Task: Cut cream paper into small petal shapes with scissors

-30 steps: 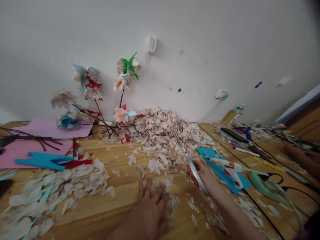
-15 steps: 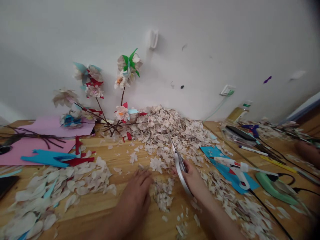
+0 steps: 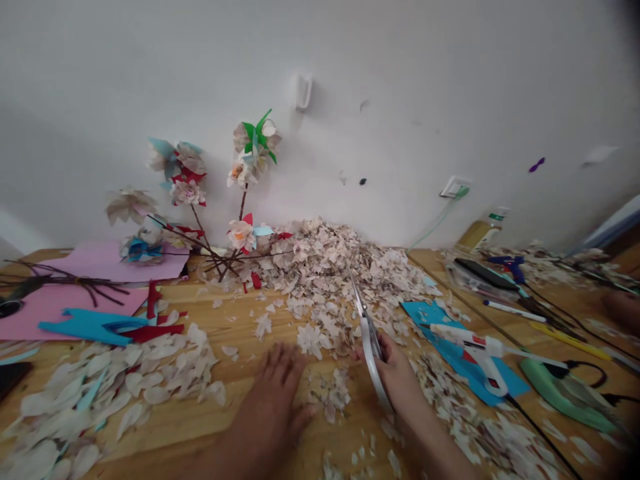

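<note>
My left hand [image 3: 279,387] rests palm down on the wooden table, its fingers stretched out and slightly apart, holding nothing. Just right of it lies a small heap of whitish paper-like scraps [image 3: 333,395]. In my right hand [image 3: 393,373] is a pair of scissors [image 3: 371,347] with silvery handles; the blades point away from me toward a large mound of pale petal-like pieces [image 3: 327,257]. Loose cut-out flower shapes [image 3: 313,339] lie between the hands and the mound. Part of the scissors' handle is hidden by my fingers.
Handmade flowers on twigs [image 3: 245,173] stand against the wall. Larger loose petals [image 3: 165,373] and blue cut sheet [image 3: 95,327] lie at left. To the right are a white glue gun [image 3: 483,353] on blue sheet, a green object [image 3: 565,393], cords and another person's hand [image 3: 623,310].
My left hand has flattened and its fingers have spread on the table. The small heap beside it looks thinner. My right hand still holds the scissors; the view has shifted slightly.
</note>
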`<state>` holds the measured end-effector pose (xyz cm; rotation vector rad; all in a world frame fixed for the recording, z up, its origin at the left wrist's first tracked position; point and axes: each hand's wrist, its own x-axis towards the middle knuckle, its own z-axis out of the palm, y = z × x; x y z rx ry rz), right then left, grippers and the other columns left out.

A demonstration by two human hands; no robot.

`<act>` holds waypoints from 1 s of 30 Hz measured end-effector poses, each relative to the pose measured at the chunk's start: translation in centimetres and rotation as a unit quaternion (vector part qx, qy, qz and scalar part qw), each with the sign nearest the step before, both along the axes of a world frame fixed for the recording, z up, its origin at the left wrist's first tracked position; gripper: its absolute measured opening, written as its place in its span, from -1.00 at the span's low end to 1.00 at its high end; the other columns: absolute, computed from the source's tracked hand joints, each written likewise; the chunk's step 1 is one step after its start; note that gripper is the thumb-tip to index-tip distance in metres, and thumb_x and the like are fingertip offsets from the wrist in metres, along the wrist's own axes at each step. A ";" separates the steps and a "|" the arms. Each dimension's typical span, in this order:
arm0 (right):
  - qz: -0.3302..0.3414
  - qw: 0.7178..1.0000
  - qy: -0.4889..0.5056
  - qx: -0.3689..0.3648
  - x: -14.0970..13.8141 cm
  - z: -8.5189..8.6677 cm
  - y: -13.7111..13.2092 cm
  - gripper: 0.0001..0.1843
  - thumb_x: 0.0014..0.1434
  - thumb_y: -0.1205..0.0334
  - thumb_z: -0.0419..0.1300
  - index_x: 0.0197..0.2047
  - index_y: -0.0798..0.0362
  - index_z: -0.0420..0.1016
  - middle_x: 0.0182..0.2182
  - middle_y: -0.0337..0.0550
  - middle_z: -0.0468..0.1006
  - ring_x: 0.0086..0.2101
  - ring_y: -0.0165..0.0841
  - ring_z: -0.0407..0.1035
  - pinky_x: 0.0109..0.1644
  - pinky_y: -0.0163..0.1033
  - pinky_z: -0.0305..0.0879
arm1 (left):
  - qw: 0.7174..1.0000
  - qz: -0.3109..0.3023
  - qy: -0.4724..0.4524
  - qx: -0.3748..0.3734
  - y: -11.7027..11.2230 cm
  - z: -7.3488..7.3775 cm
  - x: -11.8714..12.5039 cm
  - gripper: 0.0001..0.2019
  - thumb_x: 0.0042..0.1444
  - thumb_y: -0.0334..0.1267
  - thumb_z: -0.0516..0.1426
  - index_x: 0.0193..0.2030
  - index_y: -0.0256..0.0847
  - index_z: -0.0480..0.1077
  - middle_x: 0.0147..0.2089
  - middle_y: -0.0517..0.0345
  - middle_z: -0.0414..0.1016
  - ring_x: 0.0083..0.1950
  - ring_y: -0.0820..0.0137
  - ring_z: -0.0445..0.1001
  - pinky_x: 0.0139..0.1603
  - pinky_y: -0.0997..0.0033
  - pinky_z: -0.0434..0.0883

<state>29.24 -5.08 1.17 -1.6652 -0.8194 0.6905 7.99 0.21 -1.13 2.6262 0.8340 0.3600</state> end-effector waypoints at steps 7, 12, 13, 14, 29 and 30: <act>-0.019 1.000 -0.008 0.010 0.2 -0.1 -0.1 -0.68 -0.20 0.07 0.27 -0.36 0.03 0.37 -0.56 -0.29 0.48 -0.47 -0.24 0.37 -0.38 -0.25 0.26 | 0.980 -0.155 -0.099 -0.069 -1.3 1.9 2.1 -0.67 0.11 -0.15 0.04 0.04 -0.02 0.31 -0.07 0.12 0.55 -0.03 0.30 0.47 0.28 0.06 -0.03; -0.011 1.000 -0.001 0.004 -0.2 -0.2 0.0 -0.76 -0.19 0.12 0.23 -0.40 0.02 0.37 -0.57 -0.30 0.50 -0.51 -0.26 0.38 -0.43 -0.27 0.25 | 0.983 0.127 -0.117 -0.059 2.1 3.3 4.1 -0.68 0.04 -0.33 0.01 -0.05 -0.28 0.34 -0.10 -0.14 0.48 -0.02 0.13 0.37 0.03 0.10 0.24; -0.009 1.000 0.000 0.004 -0.3 -0.2 0.1 -0.76 -0.19 0.12 0.23 -0.41 0.02 0.37 -0.57 -0.29 0.50 -0.50 -0.26 0.39 -0.42 -0.27 0.26 | 0.979 0.152 -0.119 -0.060 2.8 3.1 4.6 -0.67 0.02 -0.31 0.03 -0.05 -0.33 0.33 -0.14 -0.19 0.47 -0.05 0.08 0.36 -0.01 0.07 0.24; -0.006 1.000 0.000 0.005 -0.4 -0.2 0.1 -0.76 -0.19 0.12 0.23 -0.40 0.01 0.36 -0.56 -0.29 0.51 -0.48 -0.25 0.39 -0.40 -0.26 0.27 | 0.976 0.171 -0.122 -0.064 3.2 2.9 5.0 -0.65 0.00 -0.30 0.05 -0.05 -0.36 0.33 -0.19 -0.19 0.48 -0.07 0.04 0.36 -0.04 0.04 0.24; 0.022 1.000 0.007 -0.001 -1.6 -0.2 0.1 -0.68 -0.21 0.13 0.27 -0.36 0.00 0.30 -0.51 -0.27 0.48 -0.41 -0.20 0.37 -0.29 -0.18 0.25 | 0.904 0.171 -0.305 -0.247 3.2 1.3 3.7 -0.77 -0.06 -0.30 0.10 -0.23 -0.15 0.18 -0.53 0.31 0.35 -0.47 0.36 0.42 -0.41 0.36 0.34; 0.032 0.999 0.014 0.003 -2.1 0.0 0.1 -0.66 -0.23 0.14 0.31 -0.36 0.00 0.30 -0.52 -0.27 0.48 -0.41 -0.20 0.38 -0.28 -0.18 0.26 | 0.901 0.158 -0.312 -0.257 3.0 1.7 3.1 -0.77 -0.06 -0.30 0.10 -0.23 -0.15 0.17 -0.54 0.33 0.33 -0.49 0.38 0.41 -0.45 0.40 0.33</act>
